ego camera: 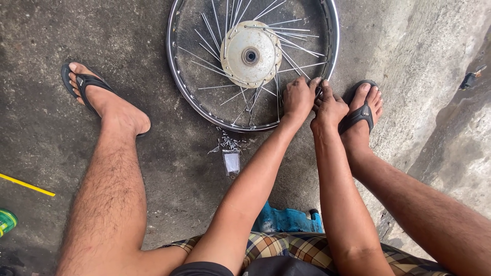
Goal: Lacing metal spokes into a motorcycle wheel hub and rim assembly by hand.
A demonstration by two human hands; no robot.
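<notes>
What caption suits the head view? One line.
Both hands, left and right, work at the wheel rim.

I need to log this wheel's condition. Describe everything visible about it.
The wheel lies flat on the concrete floor, its top cut off by the frame. It has a shiny metal rim, a dull pale hub with a dark centre hole, and thin metal spokes, several loose and uneven. Both hands, left and right, touch its lower right rim.

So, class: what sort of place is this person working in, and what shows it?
Probably an informal repair spot at ground level, perhaps outdoors. The wheel lies flat on rough concrete ground, small metal parts sit loose beside it, and both hands work at its rim.
</notes>
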